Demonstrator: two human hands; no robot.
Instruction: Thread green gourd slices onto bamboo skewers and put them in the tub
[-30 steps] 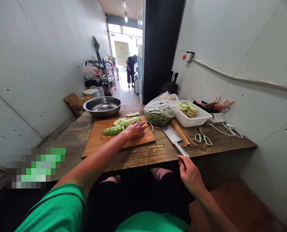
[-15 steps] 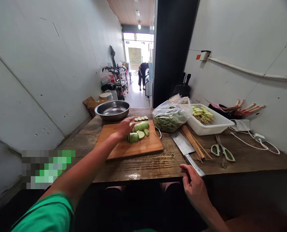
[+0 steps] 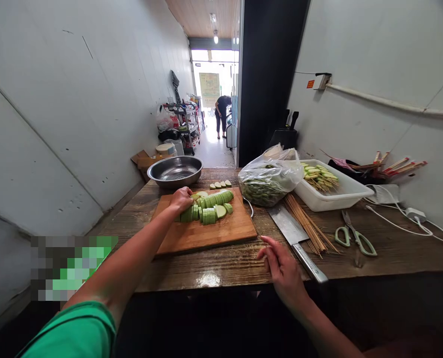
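Rows of pale green zucchini slices (image 3: 216, 200) lie on the wooden cutting board (image 3: 210, 236). At the left end of the rows is my left hand (image 3: 182, 199), its fingers closed on a zucchini slice that they mostly cover. My right hand (image 3: 283, 266) hovers by the table's front edge, fingers curled in a pinch on a thin bamboo skewer that is hardly visible now. Just right of that hand lies a cleaver (image 3: 289, 227), its handle towards me. Beside the blade is a bundle of bamboo skewers (image 3: 309, 223).
A steel bowl (image 3: 175, 171) stands behind the board, near several loose slices (image 3: 220, 184). To the right are a plastic bag of green vegetables (image 3: 268, 181), a white tub (image 3: 331, 199) with skewered pieces, scissors (image 3: 355, 236) and a white cable (image 3: 396, 221). A person (image 3: 221, 114) stoops far back.
My left hand has moved left along the zucchini and come down at the row's end, uncovering more slices. My right hand has shifted slightly left, away from the cleaver handle.
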